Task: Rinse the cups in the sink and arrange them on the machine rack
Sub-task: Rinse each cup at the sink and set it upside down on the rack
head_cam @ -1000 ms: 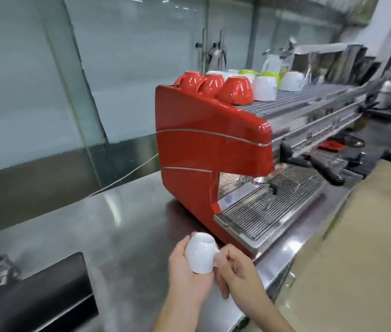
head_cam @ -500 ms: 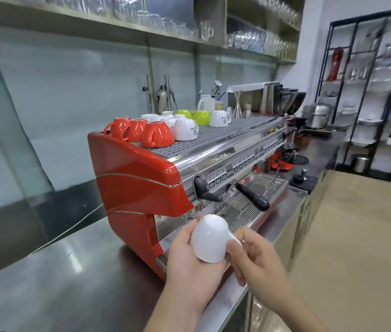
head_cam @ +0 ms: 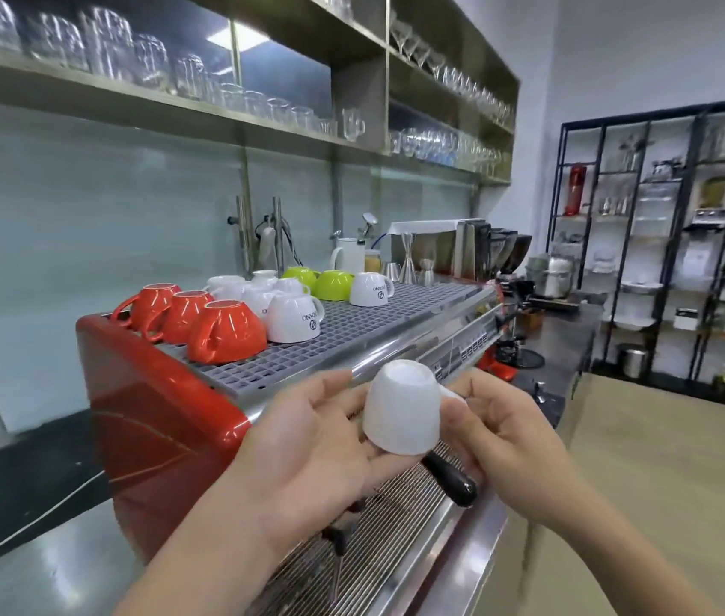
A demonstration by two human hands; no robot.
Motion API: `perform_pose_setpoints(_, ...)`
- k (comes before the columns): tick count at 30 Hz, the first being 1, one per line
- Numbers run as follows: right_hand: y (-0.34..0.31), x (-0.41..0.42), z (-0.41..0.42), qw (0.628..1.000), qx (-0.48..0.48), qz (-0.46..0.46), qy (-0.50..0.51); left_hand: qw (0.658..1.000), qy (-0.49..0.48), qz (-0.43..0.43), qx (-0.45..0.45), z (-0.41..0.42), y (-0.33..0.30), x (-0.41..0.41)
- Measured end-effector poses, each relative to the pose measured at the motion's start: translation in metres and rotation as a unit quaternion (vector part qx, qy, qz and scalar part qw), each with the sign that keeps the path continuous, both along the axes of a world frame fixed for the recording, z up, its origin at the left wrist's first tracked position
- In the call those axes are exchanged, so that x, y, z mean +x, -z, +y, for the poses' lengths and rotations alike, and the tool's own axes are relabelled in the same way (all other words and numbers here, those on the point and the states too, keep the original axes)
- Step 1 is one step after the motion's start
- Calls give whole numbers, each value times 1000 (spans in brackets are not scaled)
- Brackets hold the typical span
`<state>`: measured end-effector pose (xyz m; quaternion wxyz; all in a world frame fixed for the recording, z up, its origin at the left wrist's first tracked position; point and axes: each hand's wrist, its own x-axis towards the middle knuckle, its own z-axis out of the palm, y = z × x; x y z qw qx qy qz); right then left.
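Note:
A small white cup (head_cam: 400, 409) is held upside down, base up, in front of the red espresso machine (head_cam: 160, 420). My left hand (head_cam: 307, 451) cradles its left side and rim. My right hand (head_cam: 503, 442) pinches its handle on the right. Just beyond, the grey grid rack (head_cam: 365, 322) on top of the machine carries upturned cups: three red cups (head_cam: 200, 324) at the left, several white cups (head_cam: 280, 304) behind them, two green cups (head_cam: 320, 281) and another white cup (head_cam: 369, 289) further back.
A black portafilter handle (head_cam: 449, 480) juts out below the cup, over the steel drip tray (head_cam: 378, 540). Glasses (head_cam: 129, 60) fill wall shelves above. The steel counter (head_cam: 40, 575) runs left; a black shelving unit (head_cam: 681, 251) stands at the far right.
Both hands have lifted the white cup from counter height up to the level of the machine's top rack. My view has risen from the sink side towards the machine and shelves.

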<state>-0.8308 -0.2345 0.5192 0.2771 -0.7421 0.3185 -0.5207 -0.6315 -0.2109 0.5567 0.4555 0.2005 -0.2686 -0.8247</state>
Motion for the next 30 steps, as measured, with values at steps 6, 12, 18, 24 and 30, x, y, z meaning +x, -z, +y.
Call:
perform_pose_setpoints(6, -45, 2, -77, 999, -5, -8, -42, 997, -58, -29, -43, -49, -46, 19)
perform_pose_setpoints(12, -79, 14, -143, 998, -4, 15, -68, 982, -121, -119, -79, -92, -79, 35)
perform_pose_setpoints(18, -105, 23, -205, 993, 2, 65, -99, 955, -191, -210, -87, -137, -104, 40)
perform_pose_setpoints(24, -118, 32, -278, 986, -23, 95, -133, 928, -260, -250, -95, -176, -120, 30)
perform_pose_setpoints(30, -132, 43, -342, 974, -66, 122, -178, 890, -342, -291, -83, -217, -126, 13)
